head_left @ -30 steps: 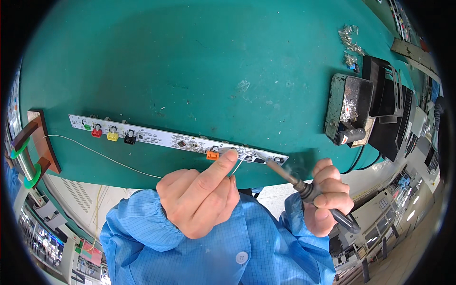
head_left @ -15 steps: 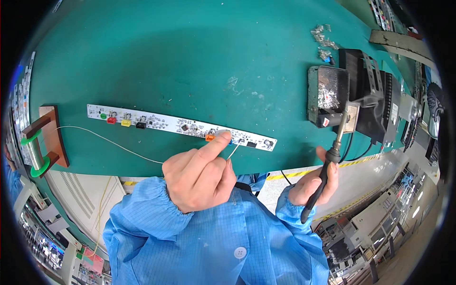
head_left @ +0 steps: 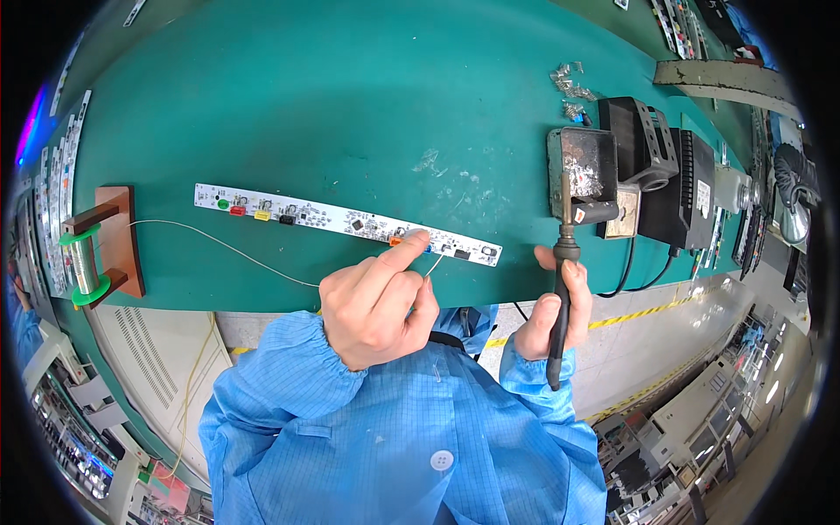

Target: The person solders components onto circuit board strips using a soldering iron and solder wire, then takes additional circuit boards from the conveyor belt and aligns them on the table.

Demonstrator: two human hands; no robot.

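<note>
My left hand (head_left: 374,306) has its index finger on a long narrow white circuit board (head_left: 325,215) lying on the green mat. Thin solder wire (head_left: 436,264) is pinched in its other fingers, and the wire's end reaches the board's near edge by a small white part, right of the fingertip. The wire trails left to a spool (head_left: 84,268) on a wooden stand. My right hand (head_left: 560,313) is closed round the dark handle of a soldering iron (head_left: 567,252). The iron points away from me, its metal tip over the side of an open metal tin (head_left: 555,171).
Behind the iron stand a black iron holder (head_left: 643,144), a sponge tray (head_left: 619,219) and a black power unit (head_left: 687,188) with cables. Small metal springs (head_left: 569,83) lie beyond the tin. More boards (head_left: 66,179) line the far left. The mat's near edge runs before me.
My right hand has swung the iron left, from above the sponge tray to the tin. The view has shifted a little; my left hand keeps its place on the board with the solder wire.
</note>
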